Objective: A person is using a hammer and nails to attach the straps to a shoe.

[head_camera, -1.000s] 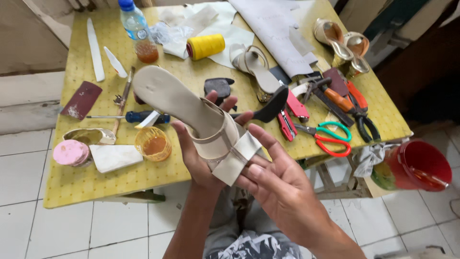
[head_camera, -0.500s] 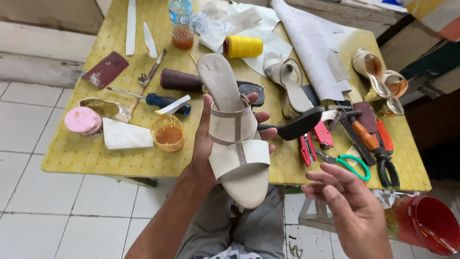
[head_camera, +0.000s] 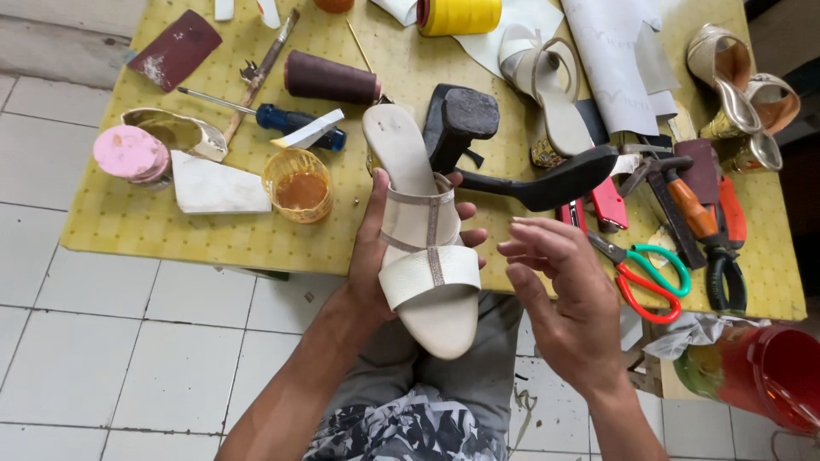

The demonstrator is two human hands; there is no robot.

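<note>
Left hand (head_camera: 376,248) grips a sandal (head_camera: 423,248) from beneath, above the near edge of the desk (head_camera: 171,239); right hand (head_camera: 564,290) open, fingers loosely curled, just beside it. Small yellow cup (head_camera: 299,183): amber liquid. Red bucket (head_camera: 773,376): contents unclear. Sandal: cream, two straps, toe toward the person.

The yellow table (head_camera: 154,243) is pretty cluttered: a little cup of amber glue (head_camera: 298,184), a blue-handled screwdriver (head_camera: 282,119), a dark brown thread spool (head_camera: 331,78), a yellow thread spool (head_camera: 459,14), green-and-red scissors (head_camera: 647,273), and a black shoe sole with heel (head_camera: 504,154). A red bucket (head_camera: 773,376) sits on the floor just beside the table.
</note>
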